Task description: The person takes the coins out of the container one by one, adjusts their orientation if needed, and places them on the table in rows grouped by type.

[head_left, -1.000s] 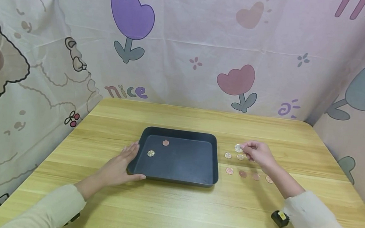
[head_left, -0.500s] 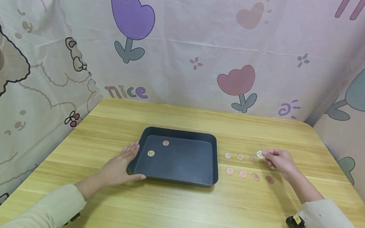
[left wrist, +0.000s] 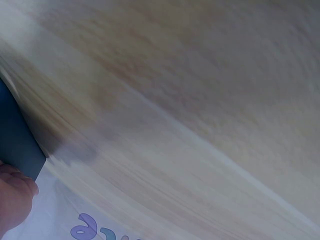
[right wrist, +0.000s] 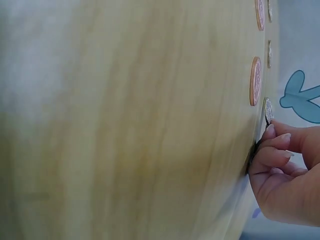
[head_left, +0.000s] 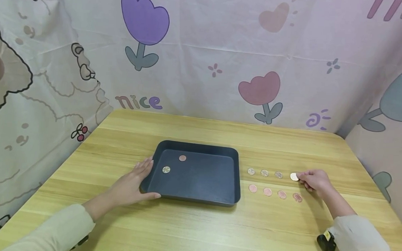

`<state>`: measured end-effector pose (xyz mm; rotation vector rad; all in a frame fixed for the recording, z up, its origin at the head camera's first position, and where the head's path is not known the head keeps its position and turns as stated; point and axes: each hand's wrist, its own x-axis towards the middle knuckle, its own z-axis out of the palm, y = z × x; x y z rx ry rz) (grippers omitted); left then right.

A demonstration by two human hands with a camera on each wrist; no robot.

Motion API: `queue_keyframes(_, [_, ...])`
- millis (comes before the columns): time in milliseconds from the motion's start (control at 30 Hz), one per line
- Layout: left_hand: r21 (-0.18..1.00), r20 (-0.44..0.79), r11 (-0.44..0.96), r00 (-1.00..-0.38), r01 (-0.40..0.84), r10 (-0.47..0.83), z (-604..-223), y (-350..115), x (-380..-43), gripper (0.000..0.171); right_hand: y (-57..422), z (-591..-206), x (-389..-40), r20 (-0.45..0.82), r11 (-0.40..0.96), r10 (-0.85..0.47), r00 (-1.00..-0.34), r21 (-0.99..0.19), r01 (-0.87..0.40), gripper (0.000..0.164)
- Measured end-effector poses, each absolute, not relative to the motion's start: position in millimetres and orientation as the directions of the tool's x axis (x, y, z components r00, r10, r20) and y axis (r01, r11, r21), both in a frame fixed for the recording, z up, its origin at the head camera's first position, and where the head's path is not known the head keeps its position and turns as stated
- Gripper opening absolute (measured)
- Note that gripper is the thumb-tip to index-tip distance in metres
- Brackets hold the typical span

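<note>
My right hand (head_left: 316,180) pinches a silvery coin (head_left: 294,176) between thumb and fingertip, low over the table at the right end of a row of pale coins. In the right wrist view the pinched coin (right wrist: 268,109) stands slightly tilted near the fingertips. Below that row lies a second row of copper-coloured coins, the nearest copper coin (head_left: 297,197) just under my hand. My left hand (head_left: 131,182) rests with spread fingers against the left side of a dark baking tray (head_left: 234,179). Inside it lie a gold-coloured coin (head_left: 166,169) and a copper coin (head_left: 182,158).
The wooden table (head_left: 196,230) runs back to a printed cloth (head_left: 202,84) hung behind it and along both sides. Between the tray and my right hand, the two coin rows run side by side.
My right hand has carried the silvery coin from above the pale row rightward, then down to the row's right end. The left hand and tray have stayed in place.
</note>
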<state>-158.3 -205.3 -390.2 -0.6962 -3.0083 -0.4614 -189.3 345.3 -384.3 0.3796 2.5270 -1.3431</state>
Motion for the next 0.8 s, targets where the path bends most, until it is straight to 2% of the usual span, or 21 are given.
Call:
queue_keyframes(433, [0.273,0.105,0.854,-0.896,0.443,0.432,-391.6,-205.1,-157.2,0.108,337.7,-382.6,-191.3,-0.328,0.579,0.173,-0.929,-0.729,0.365,0.018])
queue_keyframes(567, [0.269,0.102,0.855,-0.896,0.443,0.432,-391.9,-205.8,-156.9,0.108,330.8,-377.4,-190.2,-0.224,0.632,0.164,-0.961,-0.724,0.277,0.023])
queue_keyframes(700, [0.264,0.105,0.856,-0.896,0.444,0.432,-391.4,-206.1,-156.6,0.108,315.1,-367.9,-189.4,-0.033,0.688,0.159,-0.987,-0.713,0.135,0.031])
queue_keyframes(800, [0.265,0.096,0.859,-0.898,0.439,0.429,-390.8,-206.1,-156.9,0.108,297.9,-360.7,-189.7,0.109,0.695,0.171,-0.979,-0.717,0.041,0.029])
